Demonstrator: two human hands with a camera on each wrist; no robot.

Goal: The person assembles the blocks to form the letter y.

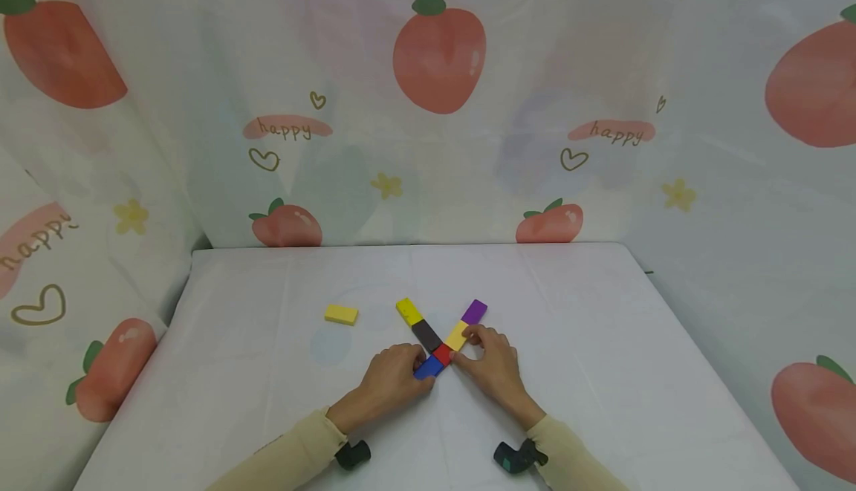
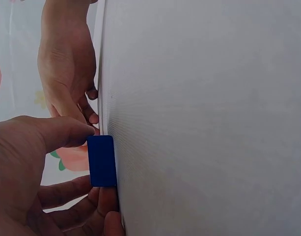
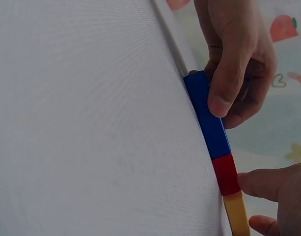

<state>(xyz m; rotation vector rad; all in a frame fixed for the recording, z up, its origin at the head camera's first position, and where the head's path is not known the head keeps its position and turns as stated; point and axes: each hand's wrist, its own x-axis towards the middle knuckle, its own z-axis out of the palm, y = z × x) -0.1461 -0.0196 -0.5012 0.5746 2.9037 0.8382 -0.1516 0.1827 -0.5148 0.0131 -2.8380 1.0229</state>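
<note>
A slanting row of flat blocks runs up to the right: a blue block, a red block, a light yellow block and a purple block. Branching up-left from the red block are a black block and a bright yellow block. My left hand pinches the blue block between thumb and fingers. From the row's right side, my right hand touches the red block with its thumb and the light yellow block with a finger.
A separate yellow block lies on the white table, left of the joined blocks. Printed cloth walls rise behind the table and at both sides. A black wrist camera hangs beside the right sleeve.
</note>
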